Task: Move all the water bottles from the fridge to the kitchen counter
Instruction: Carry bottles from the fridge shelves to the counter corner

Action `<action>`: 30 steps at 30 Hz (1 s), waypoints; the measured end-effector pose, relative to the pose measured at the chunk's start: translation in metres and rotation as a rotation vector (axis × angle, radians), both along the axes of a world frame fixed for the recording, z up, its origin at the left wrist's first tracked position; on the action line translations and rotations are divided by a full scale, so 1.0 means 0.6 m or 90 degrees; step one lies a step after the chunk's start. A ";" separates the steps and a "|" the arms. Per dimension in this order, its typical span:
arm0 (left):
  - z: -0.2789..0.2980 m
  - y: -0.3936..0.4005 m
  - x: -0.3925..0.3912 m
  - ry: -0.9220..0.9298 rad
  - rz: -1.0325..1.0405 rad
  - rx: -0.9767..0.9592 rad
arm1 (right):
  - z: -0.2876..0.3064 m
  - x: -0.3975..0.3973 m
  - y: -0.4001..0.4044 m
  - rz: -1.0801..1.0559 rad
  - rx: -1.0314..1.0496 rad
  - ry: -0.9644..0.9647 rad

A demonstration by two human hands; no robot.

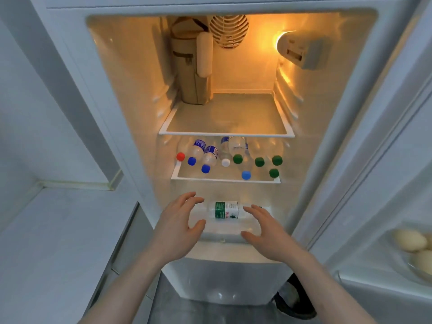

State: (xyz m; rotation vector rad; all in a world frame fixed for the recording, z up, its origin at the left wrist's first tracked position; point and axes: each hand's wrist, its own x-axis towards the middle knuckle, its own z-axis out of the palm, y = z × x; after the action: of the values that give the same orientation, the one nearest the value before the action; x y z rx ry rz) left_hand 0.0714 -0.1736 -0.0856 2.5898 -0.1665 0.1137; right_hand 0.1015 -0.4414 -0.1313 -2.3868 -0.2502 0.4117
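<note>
The fridge [131,127] stands open, lit warm yellow inside, and both of the person's hands reach into its lowest level. There a clear water bottle with a green-and-white label [225,210] lies on its side, crosswise. The left hand [180,218] is spread beside the bottle's left end, fingers loosely arched, holding nothing. The right hand [261,228] is likewise spread at the bottle's right end, fingers just over it; I cannot tell whether they touch. One shelf up [224,180], a row of bottles [210,155] lies with caps facing outward: red, blue, white and green. On the top shelf [224,134] a tan bag [191,66] stands upright at the back left. Eggs [409,240] sit in the door rack at right.
</note>
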 end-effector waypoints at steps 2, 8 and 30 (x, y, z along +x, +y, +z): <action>0.006 -0.010 0.036 0.002 -0.017 -0.001 | -0.012 0.029 -0.002 0.000 -0.001 0.017; 0.026 -0.056 0.166 0.123 -0.062 -0.066 | -0.060 0.107 -0.008 -0.050 -0.036 0.045; 0.004 -0.161 0.412 0.530 0.127 -0.556 | -0.220 0.230 -0.026 -0.198 -0.154 0.205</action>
State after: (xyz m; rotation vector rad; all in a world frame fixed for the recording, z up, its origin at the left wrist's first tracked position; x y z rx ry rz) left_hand 0.3186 -0.2704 -0.0833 1.5974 0.3697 -0.6638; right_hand 0.2393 -0.4567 -0.2632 -2.4887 0.3314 0.6980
